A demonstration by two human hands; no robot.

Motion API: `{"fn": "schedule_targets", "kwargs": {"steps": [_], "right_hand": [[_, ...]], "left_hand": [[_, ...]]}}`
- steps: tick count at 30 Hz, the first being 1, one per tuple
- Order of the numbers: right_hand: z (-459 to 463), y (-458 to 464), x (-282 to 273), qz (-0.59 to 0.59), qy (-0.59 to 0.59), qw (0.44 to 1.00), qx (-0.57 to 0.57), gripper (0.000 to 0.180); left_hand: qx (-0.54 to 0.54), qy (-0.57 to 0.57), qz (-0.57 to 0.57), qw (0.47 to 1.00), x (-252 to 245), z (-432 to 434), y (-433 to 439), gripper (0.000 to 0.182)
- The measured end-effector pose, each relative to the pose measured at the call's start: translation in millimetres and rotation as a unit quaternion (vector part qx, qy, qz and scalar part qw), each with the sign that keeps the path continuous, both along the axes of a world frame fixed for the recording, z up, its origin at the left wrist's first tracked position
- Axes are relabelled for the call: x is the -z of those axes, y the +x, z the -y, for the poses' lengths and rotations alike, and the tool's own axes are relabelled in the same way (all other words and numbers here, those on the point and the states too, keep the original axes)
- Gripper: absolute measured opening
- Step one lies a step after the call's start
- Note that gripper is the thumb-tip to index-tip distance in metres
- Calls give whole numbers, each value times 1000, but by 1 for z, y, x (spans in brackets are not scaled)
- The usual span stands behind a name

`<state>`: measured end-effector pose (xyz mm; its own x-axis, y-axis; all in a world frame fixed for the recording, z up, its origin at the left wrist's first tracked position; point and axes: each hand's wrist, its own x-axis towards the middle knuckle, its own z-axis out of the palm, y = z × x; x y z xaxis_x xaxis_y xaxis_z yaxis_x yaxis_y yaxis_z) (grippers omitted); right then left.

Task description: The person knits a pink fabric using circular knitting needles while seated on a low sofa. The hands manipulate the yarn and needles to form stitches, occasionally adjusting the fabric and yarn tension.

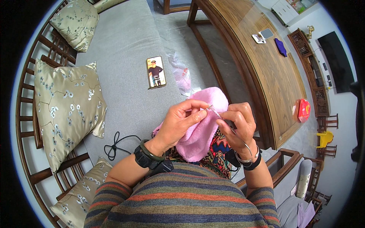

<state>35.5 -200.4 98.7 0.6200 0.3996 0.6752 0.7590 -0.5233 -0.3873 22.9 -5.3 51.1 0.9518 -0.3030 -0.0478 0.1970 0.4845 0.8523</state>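
A pink knitted piece [196, 145] hangs over my lap, its upper part bulging out beyond my fingers. My left hand [176, 121] pinches the knitting near its top edge, thumb and forefinger close to a needle tip. From the other side my right hand [241, 121] grips a thin metal knitting needle [216, 111] with pink loops around it. A thin cable [245, 144] curves from my right palm down past the wrist, as on a circular needle. Both hands nearly meet at the stitches. My palms hide part of the needles.
On the grey sofa seat [125, 42] lie a lit phone [156, 72] and a black cord [114, 145]. Floral cushions [71, 105] line the left. A plastic bag [181, 74] sits by the sofa edge. The wooden table [256, 68] at right bears a red packet [304, 110] and purple cloth [280, 47].
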Motion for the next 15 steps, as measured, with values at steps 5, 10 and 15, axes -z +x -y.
{"fn": "schedule_targets", "kwargs": {"steps": [5,10,15], "right_hand": [[3,0,-3,-11,-41,999,-28,24],[-3,-1,-1,28,-53,998,15,23],[-7,-3,0,39,-61,996,52,24]], "left_hand": [[-16,-41,4,999,2,-2,1,16],[-13,-35,-7,999,2,0,-2,17],[-15,-13,14,1000,3,0,-1,18]]}}
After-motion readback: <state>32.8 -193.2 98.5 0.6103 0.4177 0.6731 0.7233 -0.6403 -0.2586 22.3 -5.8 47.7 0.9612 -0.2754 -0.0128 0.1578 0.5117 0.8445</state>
